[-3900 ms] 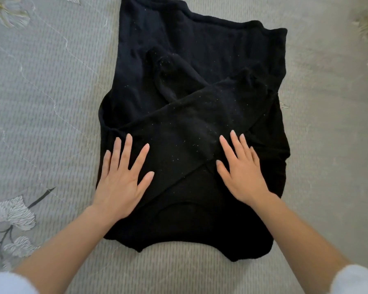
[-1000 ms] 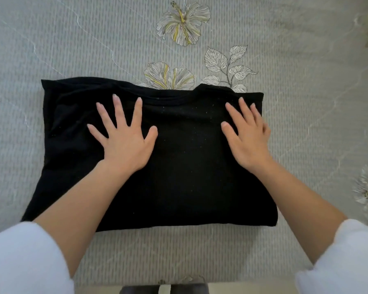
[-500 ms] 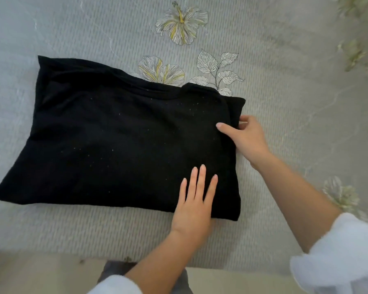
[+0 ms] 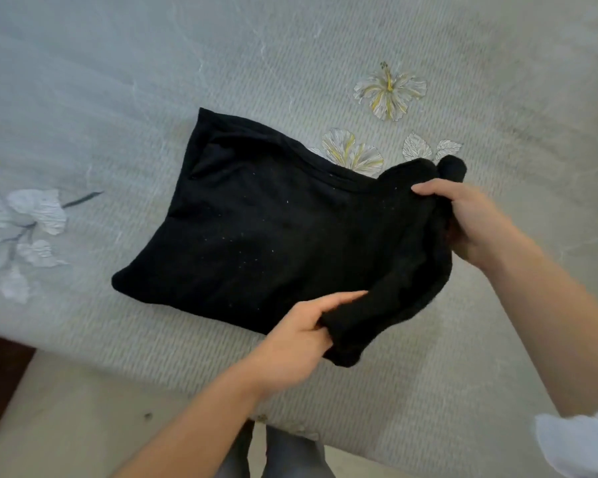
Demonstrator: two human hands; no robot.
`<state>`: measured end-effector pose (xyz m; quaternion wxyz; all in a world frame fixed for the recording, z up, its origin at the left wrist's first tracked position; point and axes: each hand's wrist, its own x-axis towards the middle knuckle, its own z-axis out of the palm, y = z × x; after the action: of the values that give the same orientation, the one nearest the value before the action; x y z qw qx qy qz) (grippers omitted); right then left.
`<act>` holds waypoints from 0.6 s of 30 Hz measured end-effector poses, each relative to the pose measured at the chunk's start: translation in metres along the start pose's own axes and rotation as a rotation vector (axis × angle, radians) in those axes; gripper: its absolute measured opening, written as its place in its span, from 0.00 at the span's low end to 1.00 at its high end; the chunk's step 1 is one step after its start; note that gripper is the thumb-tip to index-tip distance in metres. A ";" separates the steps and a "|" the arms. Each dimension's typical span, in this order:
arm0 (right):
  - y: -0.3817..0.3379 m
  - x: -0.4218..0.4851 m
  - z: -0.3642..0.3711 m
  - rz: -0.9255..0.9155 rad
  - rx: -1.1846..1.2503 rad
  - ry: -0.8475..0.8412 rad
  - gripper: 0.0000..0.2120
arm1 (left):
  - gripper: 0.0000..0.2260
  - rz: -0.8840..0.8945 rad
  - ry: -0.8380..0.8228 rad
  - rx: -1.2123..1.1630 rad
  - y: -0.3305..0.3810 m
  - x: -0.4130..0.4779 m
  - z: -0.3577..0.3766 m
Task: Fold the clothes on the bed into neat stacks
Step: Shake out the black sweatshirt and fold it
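Folded black garment on the bed, close to its near edge: L end flat on the cover, R end raised & bunched. L hand is curled round the garment's near R corner. R hand is clamped on the far R corner, thumb on top, hands apart w/ cloth sagging between.

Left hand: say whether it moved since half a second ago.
Yes: left hand came back toward the bed's near edge, from flat atop the black garment to a grip on its near corner.
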<state>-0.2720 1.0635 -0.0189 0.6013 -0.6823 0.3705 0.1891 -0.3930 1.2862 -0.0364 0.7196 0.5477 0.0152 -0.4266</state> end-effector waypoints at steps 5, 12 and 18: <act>-0.056 -0.017 0.101 -0.230 -0.225 -0.128 0.06 | 0.13 -0.013 0.393 -0.520 0.002 -0.055 -0.052; -0.043 -0.003 0.239 -0.267 -0.406 -0.318 0.05 | 0.14 0.034 0.836 -0.701 -0.027 -0.082 -0.109; 0.012 -0.016 0.230 -0.624 -0.773 -0.192 0.23 | 0.17 0.001 1.247 -0.277 -0.044 -0.080 -0.117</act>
<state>-0.2479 1.2887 -0.0627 0.3641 -0.9127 -0.0051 0.1855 -0.4197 1.4263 -0.0780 0.6399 0.5949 0.4860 -0.0216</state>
